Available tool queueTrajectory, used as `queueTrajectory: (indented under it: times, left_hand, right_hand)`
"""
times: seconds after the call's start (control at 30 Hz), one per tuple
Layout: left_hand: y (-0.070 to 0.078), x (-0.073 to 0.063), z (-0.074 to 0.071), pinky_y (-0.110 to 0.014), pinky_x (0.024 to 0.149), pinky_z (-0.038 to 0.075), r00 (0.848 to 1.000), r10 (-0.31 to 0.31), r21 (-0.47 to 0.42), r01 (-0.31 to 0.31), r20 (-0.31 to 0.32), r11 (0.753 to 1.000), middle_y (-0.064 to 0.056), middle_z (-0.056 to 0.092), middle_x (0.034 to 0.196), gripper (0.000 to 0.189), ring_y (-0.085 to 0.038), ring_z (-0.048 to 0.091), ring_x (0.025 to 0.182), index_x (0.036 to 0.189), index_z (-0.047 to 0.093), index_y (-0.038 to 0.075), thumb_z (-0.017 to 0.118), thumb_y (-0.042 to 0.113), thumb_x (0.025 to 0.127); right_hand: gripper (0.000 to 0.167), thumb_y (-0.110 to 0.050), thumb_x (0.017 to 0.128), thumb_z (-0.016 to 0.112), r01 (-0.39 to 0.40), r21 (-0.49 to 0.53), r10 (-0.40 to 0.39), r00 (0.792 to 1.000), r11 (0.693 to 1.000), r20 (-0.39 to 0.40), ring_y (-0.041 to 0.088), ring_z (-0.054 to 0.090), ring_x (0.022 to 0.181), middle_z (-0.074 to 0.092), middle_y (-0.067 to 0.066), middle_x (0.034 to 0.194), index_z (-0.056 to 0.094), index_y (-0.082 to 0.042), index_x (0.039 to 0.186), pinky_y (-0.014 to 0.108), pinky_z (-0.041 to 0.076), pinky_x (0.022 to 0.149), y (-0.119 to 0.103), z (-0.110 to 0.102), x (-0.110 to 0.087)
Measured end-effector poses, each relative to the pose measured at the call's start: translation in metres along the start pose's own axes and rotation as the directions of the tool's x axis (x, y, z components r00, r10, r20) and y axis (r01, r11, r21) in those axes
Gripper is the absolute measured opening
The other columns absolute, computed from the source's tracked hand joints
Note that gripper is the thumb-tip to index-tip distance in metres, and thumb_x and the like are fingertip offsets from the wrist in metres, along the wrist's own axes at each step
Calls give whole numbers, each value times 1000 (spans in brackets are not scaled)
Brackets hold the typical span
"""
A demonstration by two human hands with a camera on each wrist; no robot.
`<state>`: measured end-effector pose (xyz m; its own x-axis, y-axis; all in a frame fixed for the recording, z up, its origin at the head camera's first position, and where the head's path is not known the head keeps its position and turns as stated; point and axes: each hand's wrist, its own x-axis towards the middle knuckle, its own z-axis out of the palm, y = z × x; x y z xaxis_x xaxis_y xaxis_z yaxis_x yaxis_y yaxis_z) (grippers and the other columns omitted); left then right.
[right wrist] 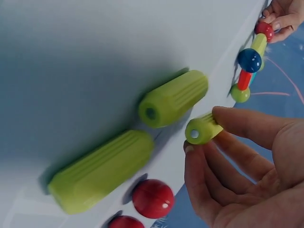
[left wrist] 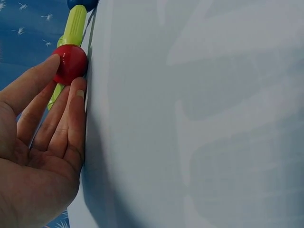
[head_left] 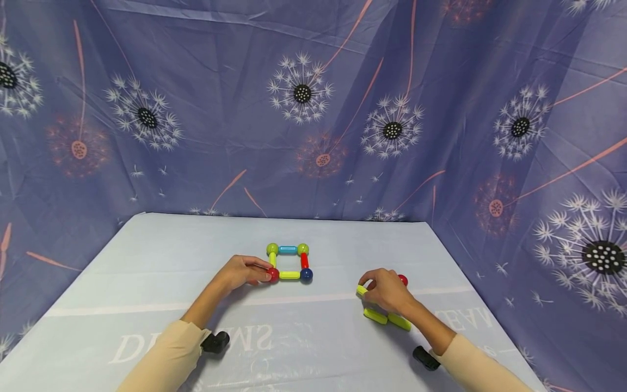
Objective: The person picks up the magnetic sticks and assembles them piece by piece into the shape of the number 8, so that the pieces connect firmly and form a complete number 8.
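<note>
A square frame of magnetic rods and balls lies on the table. It has a light-blue rod [head_left: 288, 250] at the back, a red rod [head_left: 305, 260] on the right and yellow-green rods at the left and front. Its corners are two green balls, a dark blue ball [head_left: 306, 275] and a red ball [left wrist: 72, 64]. My left hand [head_left: 245, 270] pinches that red ball between thumb and fingers. Off to the right, my right hand [head_left: 389, 291] holds a yellow-green magnetic rod [right wrist: 202, 130] between thumb and fingertips, a metal end showing, above the table.
Two loose yellow-green rods [head_left: 375, 316] lie on the table just in front of my right hand. Red balls [right wrist: 153, 198] rest near them, partly hidden by that hand in the head view. A patterned cloth [head_left: 235, 109] hangs behind the table [head_left: 196, 234].
</note>
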<state>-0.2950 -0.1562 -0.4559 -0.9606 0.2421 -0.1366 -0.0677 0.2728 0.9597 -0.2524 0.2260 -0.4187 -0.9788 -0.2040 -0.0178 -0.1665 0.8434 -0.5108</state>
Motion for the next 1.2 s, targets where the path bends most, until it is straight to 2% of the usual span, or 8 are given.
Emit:
queueTrajectory:
  times: [0.27, 0.47, 0.6, 0.7, 0.83, 1.2]
  left_hand:
    - [0, 0, 0, -33, 75, 56, 1000, -8, -6, 8, -1, 1000, -12, 78, 104, 36, -14, 72, 88, 116, 73, -1, 82, 12, 84]
    - [-1, 1, 0, -33, 75, 56, 1000, -11, -5, 11, -2, 1000, -12, 78, 104, 36, -15, 72, 87, 116, 73, 0, 82, 12, 84]
    - [-1, 1, -1, -33, 75, 56, 1000, -16, -6, 16, -2, 1000, -11, 78, 103, 36, -14, 72, 87, 116, 73, 0, 82, 12, 84]
    - [-1, 1, -1, -33, 75, 56, 1000, -19, -9, 19, 2, 1000, -12, 78, 104, 36, -14, 72, 87, 117, 73, 0, 82, 13, 84]
    - [0, 0, -1, -33, 76, 57, 1000, -17, -14, 17, 12, 1000, -13, 78, 106, 37, -14, 72, 89, 118, 73, 0, 82, 14, 84]
    - [0, -1, -1, -34, 75, 56, 1000, -9, 3, 9, 16, 1000, -12, 78, 106, 38, -16, 72, 89, 118, 73, 0, 82, 15, 85]
  right_hand:
    - [21, -8, 81, 79, 42, 68, -40, 999, 997, -24, 13, 67, 73, 76, 3, 85, 77, -12, 102, 30, 54, 64, -11, 6, 9]
    - [23, -10, 82, 79, 29, 109, -29, 1000, 994, -6, 16, 68, 75, 77, 3, 87, 77, -14, 104, 30, 54, 62, -22, 11, 13]
    - [24, -9, 82, 78, 42, 168, -45, 999, 985, 13, 22, 70, 70, 77, 7, 90, 77, -12, 106, 30, 55, 59, -27, 16, 18]
    - [24, -7, 81, 78, 63, 190, -68, 997, 980, 23, 20, 69, 63, 76, 8, 89, 77, -10, 105, 30, 55, 57, -30, 20, 21]
    - [26, -5, 79, 77, 64, 201, -71, 997, 977, 29, 14, 66, 62, 75, 7, 88, 77, -11, 104, 29, 54, 58, -36, 23, 24]
    - [30, -1, 79, 76, 111, 247, -133, 989, 963, 72, 18, 71, 64, 75, 10, 89, 75, -7, 108, 29, 57, 58, -51, 31, 27]
